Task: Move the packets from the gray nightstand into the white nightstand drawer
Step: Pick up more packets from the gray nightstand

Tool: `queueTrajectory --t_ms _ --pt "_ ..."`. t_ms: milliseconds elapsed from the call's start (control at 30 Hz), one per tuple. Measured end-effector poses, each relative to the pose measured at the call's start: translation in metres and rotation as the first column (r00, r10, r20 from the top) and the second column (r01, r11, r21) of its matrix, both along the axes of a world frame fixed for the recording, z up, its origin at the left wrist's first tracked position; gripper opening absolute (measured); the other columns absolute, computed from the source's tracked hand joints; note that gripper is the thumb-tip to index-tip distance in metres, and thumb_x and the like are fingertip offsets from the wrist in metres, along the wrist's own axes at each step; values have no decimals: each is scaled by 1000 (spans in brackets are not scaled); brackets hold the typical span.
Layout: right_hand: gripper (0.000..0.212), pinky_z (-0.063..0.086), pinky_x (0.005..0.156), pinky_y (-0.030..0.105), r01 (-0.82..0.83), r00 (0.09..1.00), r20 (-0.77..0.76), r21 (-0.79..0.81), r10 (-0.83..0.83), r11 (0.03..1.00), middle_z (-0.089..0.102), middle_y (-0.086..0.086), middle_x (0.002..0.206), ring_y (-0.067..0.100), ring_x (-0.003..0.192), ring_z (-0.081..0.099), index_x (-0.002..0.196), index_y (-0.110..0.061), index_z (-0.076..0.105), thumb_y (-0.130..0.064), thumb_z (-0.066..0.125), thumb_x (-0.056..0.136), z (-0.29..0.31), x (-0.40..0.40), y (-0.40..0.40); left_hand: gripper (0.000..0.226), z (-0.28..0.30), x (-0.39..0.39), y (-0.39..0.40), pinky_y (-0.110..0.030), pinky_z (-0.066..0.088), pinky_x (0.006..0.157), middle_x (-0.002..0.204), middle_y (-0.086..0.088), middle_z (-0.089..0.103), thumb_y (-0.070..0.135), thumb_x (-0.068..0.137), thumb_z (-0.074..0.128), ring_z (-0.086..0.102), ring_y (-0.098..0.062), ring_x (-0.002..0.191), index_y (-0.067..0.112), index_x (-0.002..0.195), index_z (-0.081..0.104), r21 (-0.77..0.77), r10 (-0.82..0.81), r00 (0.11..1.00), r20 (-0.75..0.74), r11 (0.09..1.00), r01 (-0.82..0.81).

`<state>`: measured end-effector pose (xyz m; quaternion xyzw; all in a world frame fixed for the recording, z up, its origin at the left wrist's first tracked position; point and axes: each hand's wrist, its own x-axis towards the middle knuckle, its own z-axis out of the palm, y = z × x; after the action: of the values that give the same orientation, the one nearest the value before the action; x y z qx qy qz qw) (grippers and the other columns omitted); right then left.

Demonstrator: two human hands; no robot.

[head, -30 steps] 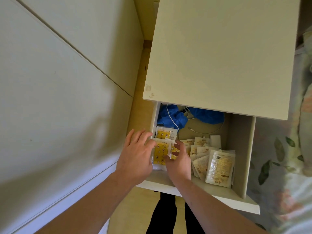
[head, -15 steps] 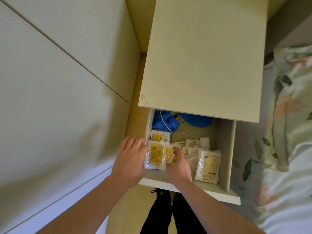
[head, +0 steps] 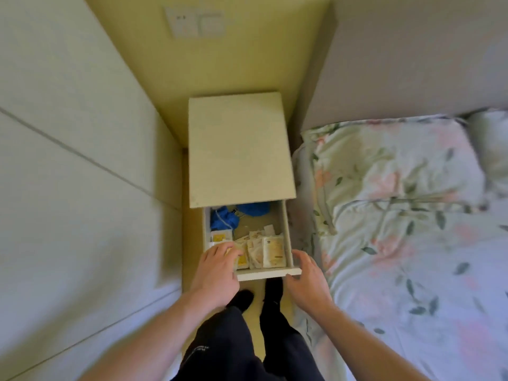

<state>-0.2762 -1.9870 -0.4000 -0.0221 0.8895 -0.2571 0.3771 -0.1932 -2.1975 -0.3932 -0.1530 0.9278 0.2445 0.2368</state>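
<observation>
**A:** Reading anything on those packets (head: 270, 250) in the head view?

**B:** No. The white nightstand drawer (head: 268, 273) is pulled out and the packets lie in its front half, but the print is too blurred. I can see pale wrappers with brownish marks, and yellow-faced ones at the left. The trousers (head: 220, 350) carry a small white mark on the thigh, also unreadable.

**A:** Where is the left hand (head: 215, 273)?

**B:** Over the drawer's front-left corner, palm down, forearm coming up from the lower left. Its fingers lie fairly straight across a yellow packet (head: 242, 261), touching it from above; I see no curl round it, so nothing is grasped. Another yellow packet (head: 220, 237) lies just beyond the fingertips, and blue cloth (head: 224, 220) lies further back from them.

**A:** And the right hand (head: 308, 281)?

**B:** At the drawer's front-right corner, fingers spread and relaxed, holding nothing. The thumb is at the front panel's end; whether it touches, I cannot tell. The largest pale packet sits just left of those fingers, inside the side wall. A floral bedcover (head: 398, 215) lies to the right of that hand.
</observation>
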Motion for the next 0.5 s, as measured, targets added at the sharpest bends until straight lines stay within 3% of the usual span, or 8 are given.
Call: queueTrajectory --t_ms 133,267,333,433,500 --pt "56 44 96 27 169 982 -77 -24 -170 985 48 -7 147 17 127 54 145 -34 44 -21 58 93 56 34 46 59 47 -13 30 -35 15 126 160 9 26 14 96 48 21 -15 151 29 152 38 45 -206 977 -61 977 209" --pt "54 41 87 25 372 913 -144 -89 -382 924 46 -9 148 9 114 51 145 -37 42 -26 59 95 96 87 93 58 92 -24 67 -38 15 127 163 7 22 19 98 46 17 -16 153 29 154 35 8 -451 888 -86 891 453" --pt "52 42 84 23 463 856 -194 -125 -480 877 42 -13 149 8 114 51 145 -40 41 -29 59 97 116 120 119 58 117 -23 95 -38 16 126 163 8 22 21 98 45 17 -15 152 29 154 34 -10 -547 828 -121 835 550" --pt "52 46 95 30 586 744 -270 -175 -611 791 43 -15 151 9 128 50 142 -44 41 -32 60 96 141 172 159 58 153 -8 149 -37 17 126 162 8 26 22 97 45 19 -14 151 30 154 36 -40 -675 716 -179 732 681" --pt "51 43 96 28 661 657 -302 -211 -691 720 45 -16 149 5 128 49 141 -44 42 -31 61 96 157 211 191 59 174 13 195 -38 17 126 162 7 28 21 95 45 22 -15 151 30 153 38 -62 -745 633 -210 656 752"
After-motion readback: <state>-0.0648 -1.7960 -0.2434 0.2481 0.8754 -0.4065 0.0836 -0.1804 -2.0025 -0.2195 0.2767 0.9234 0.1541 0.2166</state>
